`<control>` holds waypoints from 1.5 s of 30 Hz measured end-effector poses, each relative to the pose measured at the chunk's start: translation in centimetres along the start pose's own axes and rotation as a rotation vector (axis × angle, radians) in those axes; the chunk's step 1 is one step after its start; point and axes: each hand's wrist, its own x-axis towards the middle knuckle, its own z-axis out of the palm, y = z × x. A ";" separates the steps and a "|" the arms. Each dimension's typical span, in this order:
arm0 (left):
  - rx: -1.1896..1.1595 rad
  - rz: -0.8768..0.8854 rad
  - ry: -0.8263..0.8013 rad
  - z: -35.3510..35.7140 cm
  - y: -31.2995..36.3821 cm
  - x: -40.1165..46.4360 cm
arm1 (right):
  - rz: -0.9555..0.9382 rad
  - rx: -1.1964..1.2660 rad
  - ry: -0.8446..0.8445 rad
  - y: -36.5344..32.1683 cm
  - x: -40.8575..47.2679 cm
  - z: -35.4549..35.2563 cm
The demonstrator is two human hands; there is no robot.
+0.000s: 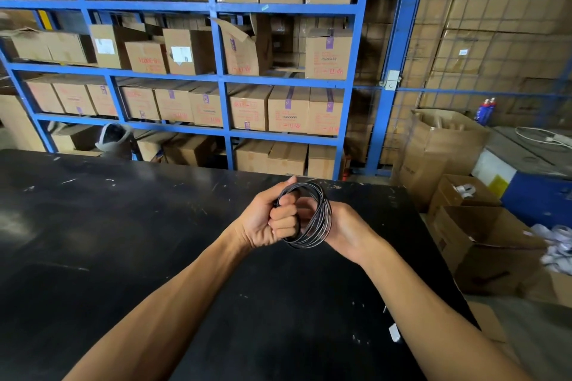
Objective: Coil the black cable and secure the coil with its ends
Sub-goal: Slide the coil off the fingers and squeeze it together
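Observation:
The black cable (324, 216) is wound into a small round coil of several loops, held up above the black table (123, 241). My left hand (269, 219) is a closed fist gripping the coil's left side, fingers curled through the loops. My right hand (346, 229) sits behind the coil on its right side, its fingers passing inside the ring and mostly hidden by the cable. The cable's ends are not visible.
Blue shelving (216, 77) packed with cardboard boxes stands beyond the table's far edge. To the right, open cardboard boxes (483, 244) sit on the floor, one with white items. A blue and white cabinet (532, 182) stands at the far right.

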 end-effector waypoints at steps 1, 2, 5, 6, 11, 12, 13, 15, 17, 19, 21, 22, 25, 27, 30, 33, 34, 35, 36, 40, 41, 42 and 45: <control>0.011 0.002 0.001 -0.2 0.0 -0.1 | -0.009 -0.003 0.002 -0.1 0.0 0.1; 0.019 0.005 0.004 -0.3 0.0 -0.3 | -0.014 -0.003 0.008 -0.1 -0.1 0.2; 0.027 0.021 0.037 -1.0 0.0 -0.7 | 0.008 0.060 0.019 0.0 -0.3 0.4; 0.025 0.028 0.053 -1.2 -0.1 -0.8 | 0.014 0.105 0.018 0.0 -0.3 0.5; 0.020 0.058 0.116 -1.8 -0.4 -0.4 | 0.056 0.256 -0.038 0.3 0.3 0.6; 0.022 0.051 0.115 -1.9 -0.5 -0.4 | 0.063 0.245 -0.041 0.3 0.4 0.7; 0.023 0.038 0.112 -2.0 -0.6 -0.3 | 0.066 0.240 -0.044 0.3 0.5 0.7; 0.046 0.012 0.120 -2.2 -0.9 -0.2 | 0.065 0.233 -0.034 0.5 0.5 0.6; 0.085 -0.007 0.153 -2.3 -1.0 -0.2 | 0.045 0.219 0.027 0.6 0.5 0.6; 0.111 -0.001 0.198 -2.5 -1.1 -0.3 | 0.011 0.201 0.118 0.7 0.7 0.7; 0.119 0.029 0.253 -2.7 -1.2 -0.3 | -0.025 0.183 0.180 0.7 0.8 0.7; 0.117 0.049 0.280 -2.7 -1.3 -0.3 | -0.041 0.158 0.204 0.7 0.9 0.7; 0.137 0.093 0.354 -2.6 -1.6 0.1 | -0.106 0.023 0.225 0.7 0.7 0.9; 0.181 0.101 0.387 -2.4 -1.9 0.4 | -0.156 -0.112 0.252 0.8 0.6 1.0; 0.210 0.109 0.433 -2.2 -2.6 0.7 | -0.243 -0.254 0.270 0.8 0.2 1.1; 0.267 0.095 0.519 -2.2 -3.0 0.8 | -0.265 -0.365 0.232 1.1 0.0 0.5; 0.288 0.088 0.545 -2.2 -3.1 0.9 | -0.246 -0.435 0.228 1.2 -0.1 0.3; 0.301 0.082 0.563 -2.1 -3.2 1.0 | -0.217 -0.514 0.222 1.4 -0.2 0.0; 0.310 0.078 0.575 -2.1 -3.3 1.0 | -0.196 -0.587 0.218 1.5 -0.3 -0.1; 0.327 0.054 0.562 -1.9 -3.6 1.2 | -0.314 -0.866 0.275 1.7 -0.9 -0.5; 0.328 0.045 0.551 -1.8 -3.7 1.2 | -0.370 -0.912 0.288 1.8 -0.9 -0.5; 0.339 0.037 0.545 -1.8 -3.8 1.1 | -0.425 -0.951 0.291 1.9 -1.0 -0.6; 0.416 -0.002 0.566 -1.5 -3.6 1.1 | -0.497 -1.011 0.259 2.1 -1.1 -0.8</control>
